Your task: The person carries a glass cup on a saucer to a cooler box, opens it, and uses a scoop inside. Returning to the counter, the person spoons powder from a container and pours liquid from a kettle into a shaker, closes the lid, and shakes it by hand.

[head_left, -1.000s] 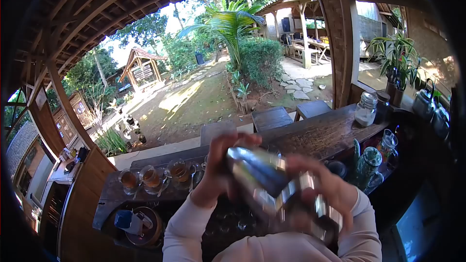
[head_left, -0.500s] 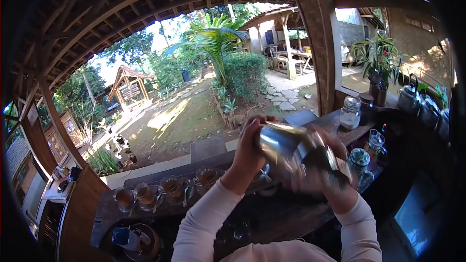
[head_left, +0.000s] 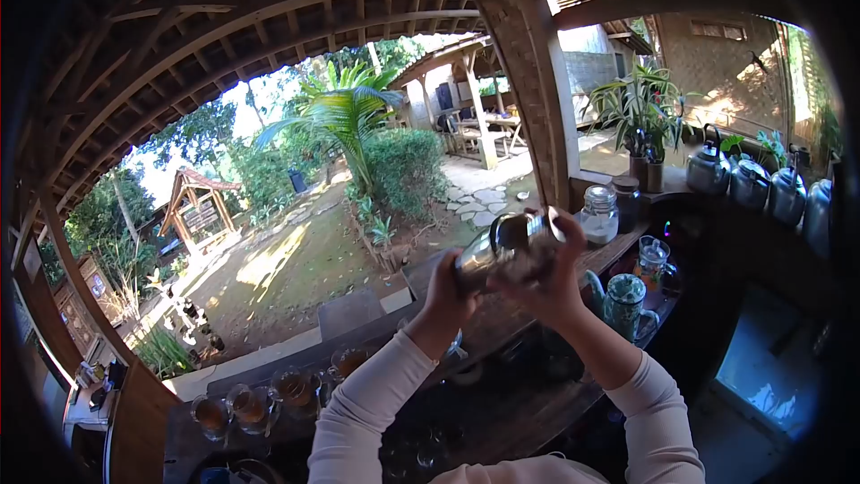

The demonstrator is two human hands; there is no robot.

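Note:
A shiny metal container (head_left: 515,246) is held up in front of me above the dark wooden counter, tilted and partly blurred. My left hand (head_left: 448,291) is wrapped round its left end. On its right side, my right hand (head_left: 551,269) grips it, fingers spread around the metal. Below and to the left stand several glass cups of brown drink (head_left: 293,387) with spoons beside them. A patterned green mug (head_left: 624,305) is to the right of my right forearm, near a clear glass mug (head_left: 652,255).
A glass jar with white contents (head_left: 598,218) and a dark jar (head_left: 627,202) stand at the counter's right. Several metal kettles (head_left: 709,168) line the far right beside potted plants (head_left: 647,116). A wooden post (head_left: 528,81) rises behind the counter, with a garden beyond.
The view has turned to the right. Both hands still hold the metal container, which has changed its tilt and now looks less blurred.

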